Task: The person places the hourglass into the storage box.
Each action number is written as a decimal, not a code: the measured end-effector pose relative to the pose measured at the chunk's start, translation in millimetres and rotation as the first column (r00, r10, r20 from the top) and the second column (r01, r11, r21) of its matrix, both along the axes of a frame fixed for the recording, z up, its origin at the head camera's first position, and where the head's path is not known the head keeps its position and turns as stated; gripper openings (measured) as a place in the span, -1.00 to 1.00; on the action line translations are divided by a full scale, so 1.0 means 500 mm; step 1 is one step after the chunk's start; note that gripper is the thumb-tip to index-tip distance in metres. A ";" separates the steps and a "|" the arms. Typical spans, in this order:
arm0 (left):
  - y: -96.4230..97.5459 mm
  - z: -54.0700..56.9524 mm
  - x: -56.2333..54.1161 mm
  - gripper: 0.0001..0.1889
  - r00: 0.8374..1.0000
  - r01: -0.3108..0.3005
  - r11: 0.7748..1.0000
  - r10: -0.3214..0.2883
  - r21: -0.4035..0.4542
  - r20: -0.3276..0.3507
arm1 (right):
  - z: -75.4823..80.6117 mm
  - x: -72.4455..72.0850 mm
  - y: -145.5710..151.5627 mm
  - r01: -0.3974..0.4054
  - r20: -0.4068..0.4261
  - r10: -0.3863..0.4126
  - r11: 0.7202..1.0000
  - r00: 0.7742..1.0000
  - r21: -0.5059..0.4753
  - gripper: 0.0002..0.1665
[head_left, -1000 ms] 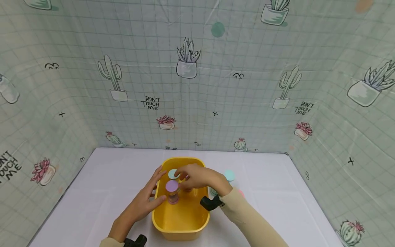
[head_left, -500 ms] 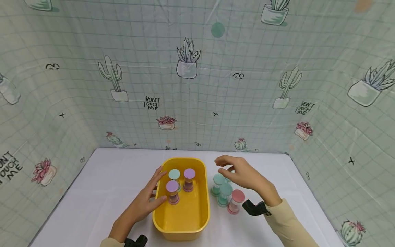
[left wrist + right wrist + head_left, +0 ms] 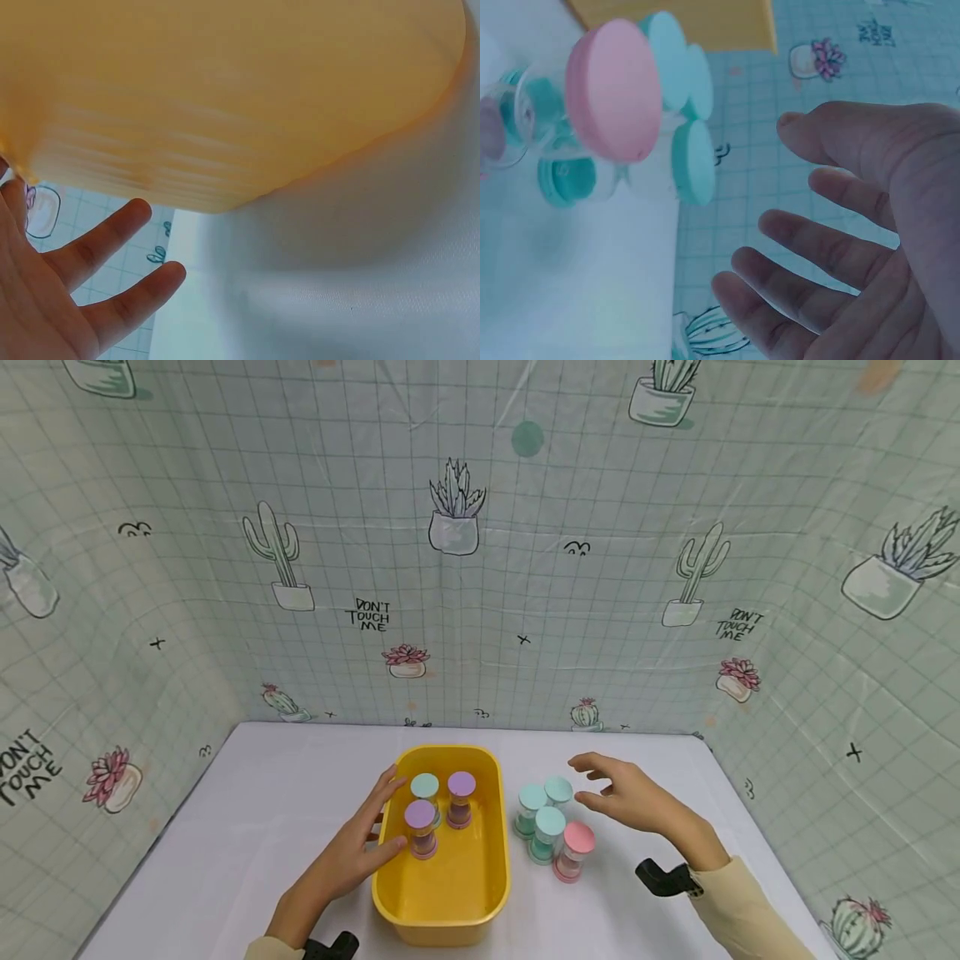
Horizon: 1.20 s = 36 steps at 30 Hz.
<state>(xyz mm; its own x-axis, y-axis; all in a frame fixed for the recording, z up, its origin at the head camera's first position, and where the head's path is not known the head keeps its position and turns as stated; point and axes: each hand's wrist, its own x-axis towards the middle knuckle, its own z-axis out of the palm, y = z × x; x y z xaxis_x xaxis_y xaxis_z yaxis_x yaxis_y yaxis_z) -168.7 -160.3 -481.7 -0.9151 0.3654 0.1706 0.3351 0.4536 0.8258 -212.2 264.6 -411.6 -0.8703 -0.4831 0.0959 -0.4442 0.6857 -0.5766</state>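
In the head view, my left hand (image 3: pixel 351 850) rests at the left side of a yellow plastic bin (image 3: pixel 442 897), its thumb and forefinger reaching over the rim. The left wrist view has two spread, straight fingers (image 3: pixel 112 236) free of the bin's wall (image 3: pixel 225 90). Inside stand two purple sand timers (image 3: pixel 461 785) (image 3: pixel 420 816) and a light teal sand timer (image 3: pixel 424 787). My right hand (image 3: pixel 637 797), holding nothing, hovers right of several teal sand timers (image 3: pixel 550 823) and a pink sand timer (image 3: pixel 578 839). Its fingers are spread and relaxed in the right wrist view.
A white cloth (image 3: pixel 292 785) covers the table. Behind and on both sides hangs a gridded curtain (image 3: pixel 487 585) printed with cacti. The sand timers outside the bin stand close together near its right wall.
My right hand has left the bin and moved right, past the teal sand timers. A purple sand timer now shows upright in the bin where that hand was. The left hand stays put.
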 end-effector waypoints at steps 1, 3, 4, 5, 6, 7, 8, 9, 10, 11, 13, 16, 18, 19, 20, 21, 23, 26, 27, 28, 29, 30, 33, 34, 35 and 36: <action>0.000 0.000 0.000 -0.24 1.000 0.000 1.000 0.000 0.001 0.000 | -0.002 -0.002 0.004 -0.006 0.015 0.006 1.000 1.000 -0.003 -0.46; 0.001 -0.001 0.000 -0.24 1.000 0.001 1.000 -0.001 0.003 -0.001 | -0.007 -0.009 0.011 -0.020 0.043 0.021 1.000 0.999 -0.004 -0.43; 0.001 -0.001 0.000 -0.24 1.000 0.001 1.000 -0.001 0.003 -0.002 | -0.009 -0.012 0.014 -0.029 0.057 0.029 1.000 0.998 -0.002 -0.41; 0.001 -0.001 0.000 -0.24 1.000 0.001 1.000 -0.001 0.003 -0.003 | -0.012 -0.016 0.016 -0.033 0.074 0.033 0.999 0.997 -0.005 -0.39; 0.002 -0.001 0.000 -0.24 1.000 0.001 1.000 -0.001 0.002 -0.004 | -0.014 -0.020 0.018 -0.036 0.091 0.037 0.999 0.995 -0.005 -0.38; 0.002 -0.001 0.000 -0.24 1.000 0.002 1.000 -0.002 0.002 -0.004 | -0.018 -0.025 0.019 -0.043 0.108 0.043 0.999 0.993 -0.006 -0.36; 0.002 -0.001 0.000 -0.24 1.000 0.002 1.000 -0.002 0.001 -0.004 | -0.020 -0.029 0.019 -0.047 0.126 0.047 0.999 0.991 -0.007 -0.35; 0.002 0.000 0.000 -0.24 1.000 0.003 1.000 -0.003 0.000 -0.003 | -0.024 -0.034 0.020 -0.050 0.143 0.050 0.999 0.988 -0.005 -0.34; 0.002 0.000 0.000 -0.24 1.000 0.004 1.000 -0.004 0.000 -0.001 | -0.027 -0.039 0.019 -0.053 0.160 0.053 0.999 0.986 -0.007 -0.33; 0.002 0.000 0.000 -0.24 1.000 0.005 1.000 -0.005 0.001 0.001 | -0.030 -0.043 0.018 -0.055 0.178 0.056 0.998 0.982 -0.009 -0.32; 0.001 0.001 0.000 -0.24 1.000 0.004 1.000 -0.004 0.002 0.002 | -0.037 -0.052 0.014 -0.057 0.216 0.058 0.998 0.975 -0.013 -0.31; -0.001 0.001 0.001 -0.25 1.000 0.001 1.000 -0.001 0.001 0.001 | -0.044 -0.062 0.006 -0.055 0.265 0.059 0.998 0.963 -0.023 -0.30; -0.001 0.000 0.000 -0.25 1.000 0.000 1.000 0.000 0.001 -0.003 | -0.047 -0.068 0.002 -0.050 0.296 0.057 0.998 0.953 -0.032 -0.30; -0.001 0.000 0.000 -0.24 1.000 0.000 1.000 0.000 0.001 -0.004 | -0.048 -0.070 0.000 -0.049 0.307 0.057 0.998 0.950 -0.034 -0.30; 0.000 -0.001 0.000 -0.24 1.000 -0.001 1.000 0.001 0.000 -0.004 | -0.049 -0.072 -0.001 -0.046 0.318 0.055 0.998 0.947 -0.036 -0.29; 0.000 -0.001 0.000 -0.24 1.000 0.000 1.000 0.000 0.002 -0.003 | -0.051 -0.074 -0.002 -0.037 0.328 0.046 0.999 0.943 -0.034 -0.29; 0.002 -0.002 0.000 -0.24 1.000 0.002 1.000 -0.002 0.004 -0.003 | -0.054 -0.078 -0.005 -0.033 0.341 0.042 0.999 0.939 -0.033 -0.28; 0.001 -0.001 0.000 -0.23 1.000 0.000 1.000 0.000 0.000 0.004 | -0.057 -0.082 -0.010 -0.029 0.350 0.037 0.999 0.936 -0.027 -0.26; 0.001 0.000 -0.001 -0.23 1.000 0.000 1.000 0.000 -0.002 0.007 | -0.058 -0.083 -0.012 -0.030 0.350 0.037 0.999 0.936 -0.025 -0.26; 0.001 0.000 -0.001 -0.23 1.000 -0.004 1.000 0.004 -0.006 0.010 | -0.057 -0.084 -0.014 -0.032 0.350 0.040 0.999 0.936 -0.027 -0.26; 0.000 0.001 -0.001 -0.23 1.000 -0.008 1.000 0.008 -0.008 0.013 | -0.057 -0.085 -0.017 -0.033 0.350 0.040 0.999 0.936 -0.027 -0.26; 0.000 0.002 -0.001 -0.23 1.000 -0.012 1.000 0.012 -0.011 0.016 | -0.057 -0.085 -0.020 -0.037 0.350 0.043 0.999 0.936 -0.025 -0.26; 0.000 0.002 -0.003 -0.22 1.000 -0.017 1.000 0.017 -0.015 0.023 | -0.056 -0.086 -0.027 -0.033 0.357 0.033 0.999 0.933 -0.006 -0.27; 0.000 0.002 -0.003 -0.22 1.000 -0.017 1.000 0.017 -0.014 0.025 | -0.056 -0.086 -0.029 -0.032 0.359 0.029 0.999 0.933 0.003 -0.28; -0.001 0.002 -0.003 -0.22 1.000 -0.015 1.000 0.016 -0.012 0.027 | -0.057 -0.085 -0.031 -0.033 0.361 0.027 0.999 0.932 0.010 -0.28; -0.001 0.002 -0.003 -0.22 0.999 -0.013 1.000 0.013 -0.009 0.032 | -0.057 -0.085 -0.033 -0.037 0.362 0.028 0.999 0.932 0.018 -0.29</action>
